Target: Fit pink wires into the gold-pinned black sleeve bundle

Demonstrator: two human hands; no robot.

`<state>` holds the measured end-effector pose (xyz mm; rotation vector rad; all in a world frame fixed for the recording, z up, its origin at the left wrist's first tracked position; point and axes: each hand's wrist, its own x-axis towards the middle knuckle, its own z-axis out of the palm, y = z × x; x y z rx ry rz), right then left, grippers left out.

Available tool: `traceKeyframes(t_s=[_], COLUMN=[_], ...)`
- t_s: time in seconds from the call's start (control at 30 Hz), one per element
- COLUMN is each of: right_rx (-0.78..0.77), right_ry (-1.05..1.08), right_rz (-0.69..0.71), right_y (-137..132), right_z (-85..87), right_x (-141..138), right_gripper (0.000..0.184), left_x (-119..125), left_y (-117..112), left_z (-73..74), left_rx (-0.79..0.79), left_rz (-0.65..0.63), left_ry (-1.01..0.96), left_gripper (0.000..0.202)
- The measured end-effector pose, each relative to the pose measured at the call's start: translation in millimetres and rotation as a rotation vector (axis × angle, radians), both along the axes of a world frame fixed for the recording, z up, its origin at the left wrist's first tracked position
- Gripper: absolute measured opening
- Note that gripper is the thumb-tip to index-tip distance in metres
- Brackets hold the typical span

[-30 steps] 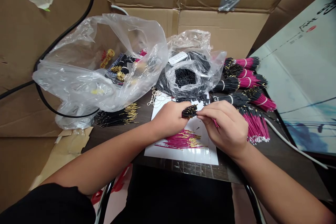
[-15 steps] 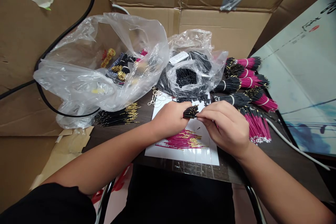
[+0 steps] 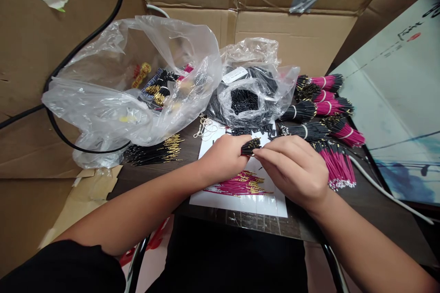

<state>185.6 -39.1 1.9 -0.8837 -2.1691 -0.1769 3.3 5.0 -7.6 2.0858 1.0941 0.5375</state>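
My left hand grips a small bundle of black wires with gold pin tips, which sticks out past its fingers. My right hand is right beside the bundle, with its fingertips at the bundle's end. I cannot tell whether those fingers pinch anything. Below my hands lies a white paper sheet holding loose pink wires with gold pins. Bundles of pink and black wires tied with white bands lie to the right of my right hand.
Clear plastic bags of black wires and mixed pins stand behind my hands. Loose gold-tipped black wires lie left on the dark table. Cardboard rises behind, with a black cable and a white cable nearby.
The black bundle has shifted slightly to the right. My right fingers now sit a little lower against its end. The whole view has moved slightly.
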Motion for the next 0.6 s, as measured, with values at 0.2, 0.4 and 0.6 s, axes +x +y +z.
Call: traceKeyframes(t_s=[0.2, 0.4, 0.6], right_rx=[0.063, 0.077, 0.121], right_ry=[-0.054, -0.116, -0.123], right_rz=[-0.021, 0.031, 0.026], right_y=[0.0, 1.6, 1.0], right_z=[-2.4, -17.4, -20.9], right_x=[-5.9, -19.5, -25.8], right_gripper=[0.073, 0.079, 0.066], left_x=[2.0, 3.7, 6.2], left_y=[1.3, 0.3, -5.3], left_z=[6.1, 6.8, 5.0], left_rx=[-0.339, -0.545, -0.746], left_rz=[-0.077, -0.040, 0.008], left_ry=[-0.284, -0.460, -0.540], left_gripper=[0.017, 0.014, 0.017])
